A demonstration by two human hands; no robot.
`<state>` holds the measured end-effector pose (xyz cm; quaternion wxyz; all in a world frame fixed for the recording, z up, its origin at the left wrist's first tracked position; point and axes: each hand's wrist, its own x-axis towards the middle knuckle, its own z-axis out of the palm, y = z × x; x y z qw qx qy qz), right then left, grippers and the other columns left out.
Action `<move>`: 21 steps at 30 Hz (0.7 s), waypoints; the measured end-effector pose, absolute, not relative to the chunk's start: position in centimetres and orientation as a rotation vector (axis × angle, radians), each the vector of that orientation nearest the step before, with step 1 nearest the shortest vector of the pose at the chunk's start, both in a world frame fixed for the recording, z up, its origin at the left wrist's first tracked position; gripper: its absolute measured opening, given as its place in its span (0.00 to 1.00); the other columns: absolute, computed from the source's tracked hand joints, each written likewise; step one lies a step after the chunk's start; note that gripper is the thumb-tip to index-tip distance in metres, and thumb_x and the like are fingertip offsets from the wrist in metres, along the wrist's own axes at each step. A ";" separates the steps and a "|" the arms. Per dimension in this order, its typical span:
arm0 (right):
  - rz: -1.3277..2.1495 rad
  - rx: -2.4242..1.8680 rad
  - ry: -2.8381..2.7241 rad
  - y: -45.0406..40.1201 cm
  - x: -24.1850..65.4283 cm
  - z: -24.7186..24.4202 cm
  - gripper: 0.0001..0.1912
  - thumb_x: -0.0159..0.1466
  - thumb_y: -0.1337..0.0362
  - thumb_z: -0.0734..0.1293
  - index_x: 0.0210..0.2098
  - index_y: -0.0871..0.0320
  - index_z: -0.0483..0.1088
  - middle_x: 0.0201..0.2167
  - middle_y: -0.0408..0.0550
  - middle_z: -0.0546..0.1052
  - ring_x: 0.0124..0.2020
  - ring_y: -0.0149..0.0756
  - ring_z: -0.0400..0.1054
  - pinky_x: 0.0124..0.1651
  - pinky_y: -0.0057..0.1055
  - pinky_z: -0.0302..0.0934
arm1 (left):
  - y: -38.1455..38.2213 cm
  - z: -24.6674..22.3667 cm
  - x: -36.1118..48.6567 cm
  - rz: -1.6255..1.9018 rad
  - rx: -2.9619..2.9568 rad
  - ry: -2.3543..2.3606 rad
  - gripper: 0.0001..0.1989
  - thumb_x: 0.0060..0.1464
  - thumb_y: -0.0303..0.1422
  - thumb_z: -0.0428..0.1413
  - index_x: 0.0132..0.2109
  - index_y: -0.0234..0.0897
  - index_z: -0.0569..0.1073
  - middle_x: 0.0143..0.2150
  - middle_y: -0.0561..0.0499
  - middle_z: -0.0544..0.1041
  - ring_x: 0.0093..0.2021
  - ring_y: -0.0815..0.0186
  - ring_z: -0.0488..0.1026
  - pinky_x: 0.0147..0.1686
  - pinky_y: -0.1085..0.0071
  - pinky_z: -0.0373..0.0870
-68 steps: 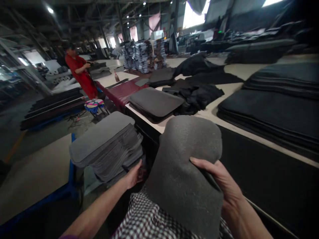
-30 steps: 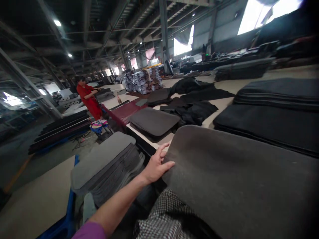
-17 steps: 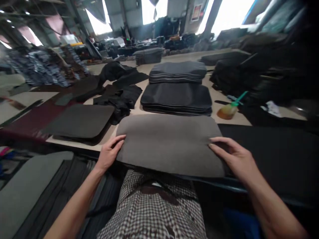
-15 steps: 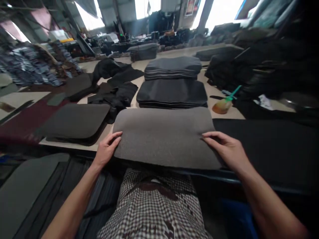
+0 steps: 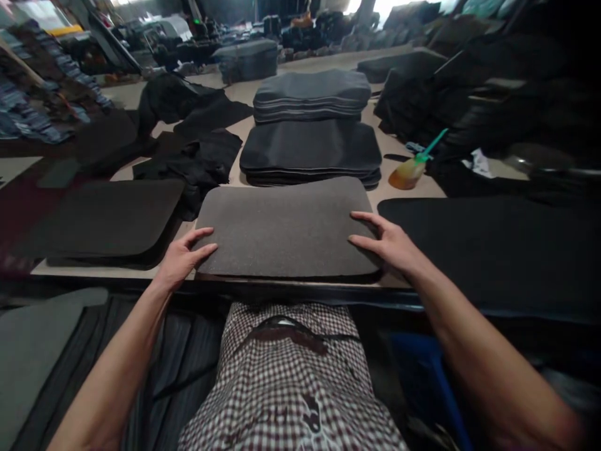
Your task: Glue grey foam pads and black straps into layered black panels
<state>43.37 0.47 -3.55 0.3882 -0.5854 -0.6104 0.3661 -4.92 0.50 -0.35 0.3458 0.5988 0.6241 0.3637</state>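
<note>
A grey-brown rounded rectangular sheet [image 5: 282,232] lies in front of me along the near edge of the table [image 5: 113,272], its far edge slightly wavy. My left hand [image 5: 185,255] rests at its left end, thumb and forefinger spread apart on the top face. At the right end, my right hand [image 5: 382,241] touches the sheet with thumb and forefinger stretched out and apart. The other fingers of both hands are mostly hidden. Just behind the sheet is a stack of black rounded sheets [image 5: 312,147].
Dark sheets [image 5: 113,216] lie to the left, and a broad black sheet [image 5: 488,244] to the right. Farther back are a grey stack [image 5: 312,88] and crumpled black material [image 5: 188,169]. A squeeze bottle [image 5: 407,173] with a green spout holds amber liquid. More sheets [image 5: 42,357] stand below left.
The sheet has come down flatter onto the table. Both hands have gone from pinching its ends to fingers spread on top. The camera view has tilted downward.
</note>
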 end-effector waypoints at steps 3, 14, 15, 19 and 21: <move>0.911 -1.497 -1.558 0.4 43.1 -3.3 0.33 0.59 0.52 0.76 0.62 0.49 0.70 0.59 0.51 0.75 0.57 0.53 0.71 0.62 0.52 0.65 | 0.9 -0.3 -4.9 0.893 1.611 1.658 0.35 0.48 0.51 0.67 0.59 0.36 0.77 0.60 0.41 0.77 0.62 0.50 0.71 0.66 0.54 0.65; 0.888 -1.505 -1.636 -0.5 44.7 -3.8 0.27 0.61 0.57 0.72 0.59 0.54 0.73 0.51 0.49 0.78 0.45 0.44 0.72 0.51 0.44 0.69 | 2.3 -0.4 -5.4 0.680 1.661 1.808 0.31 0.48 0.53 0.66 0.59 0.51 0.77 0.61 0.50 0.77 0.65 0.48 0.70 0.68 0.45 0.61; 0.883 -1.499 -1.643 -0.5 44.9 -3.9 0.26 0.61 0.58 0.73 0.59 0.54 0.73 0.51 0.48 0.78 0.44 0.43 0.72 0.50 0.43 0.69 | 2.4 -0.4 -5.5 0.665 1.672 1.817 0.31 0.48 0.53 0.66 0.59 0.52 0.77 0.62 0.50 0.77 0.65 0.47 0.70 0.68 0.45 0.61; 0.811 -1.496 -1.691 -0.6 45.3 -4.2 0.25 0.61 0.60 0.73 0.58 0.54 0.74 0.55 0.49 0.77 0.47 0.43 0.72 0.54 0.43 0.67 | 2.4 -0.8 -5.4 0.635 1.684 1.855 0.32 0.48 0.54 0.65 0.59 0.52 0.77 0.60 0.50 0.78 0.64 0.43 0.71 0.66 0.43 0.65; 0.770 -1.506 -1.725 -0.6 45.4 -4.2 0.25 0.61 0.62 0.73 0.58 0.54 0.74 0.56 0.50 0.77 0.50 0.44 0.72 0.57 0.44 0.66 | 2.2 -0.9 -4.9 0.624 1.691 1.851 0.31 0.48 0.54 0.65 0.59 0.53 0.77 0.59 0.52 0.79 0.63 0.44 0.72 0.65 0.44 0.67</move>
